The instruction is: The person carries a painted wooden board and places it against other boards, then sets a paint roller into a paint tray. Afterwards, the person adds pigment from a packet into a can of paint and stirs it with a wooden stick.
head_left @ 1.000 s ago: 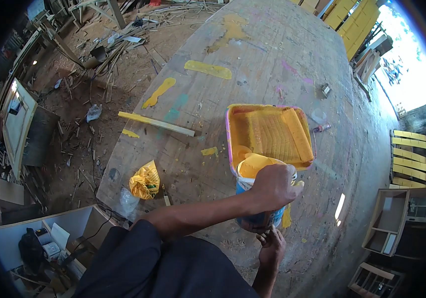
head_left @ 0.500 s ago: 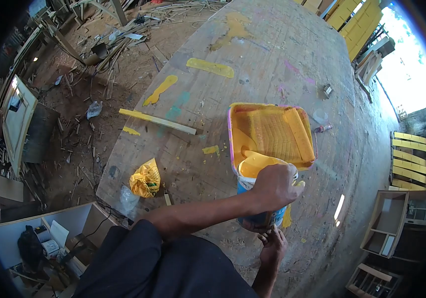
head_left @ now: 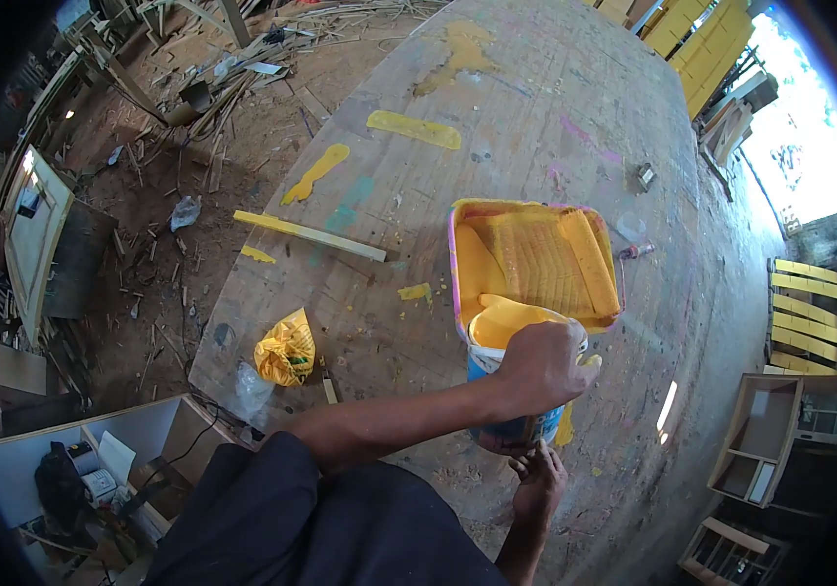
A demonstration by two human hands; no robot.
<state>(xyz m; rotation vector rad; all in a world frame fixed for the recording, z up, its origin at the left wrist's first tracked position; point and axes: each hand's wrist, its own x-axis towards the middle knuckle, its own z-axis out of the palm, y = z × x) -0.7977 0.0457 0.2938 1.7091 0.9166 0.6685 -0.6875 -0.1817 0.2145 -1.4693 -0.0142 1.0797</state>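
Note:
My left hand [head_left: 543,366] grips the upper rim of a paint bucket [head_left: 482,366] with a blue label and a white rim. The bucket tips forward over the near edge of a paint tray [head_left: 455,283], and yellow paint [head_left: 508,320] runs over its lip into the tray. At the bucket's lower end, my right hand [head_left: 538,477] holds the base with its fingers. A paint roller [head_left: 589,266], coated in yellow, lies along the tray's right side. The bucket partly hides the fingers of both hands.
The tray stands on a large paint-stained wooden table [head_left: 409,352]. A half-yellow wooden stick [head_left: 311,234], a crumpled yellow bag [head_left: 286,350] and a clear plastic bag [head_left: 252,391] lie left. A small metal piece [head_left: 645,177] and a screwdriver-like tool [head_left: 636,251] lie right.
Yellow paint has spread farther up the tray's left side. Both hands and the tilted bucket have stayed almost in place.

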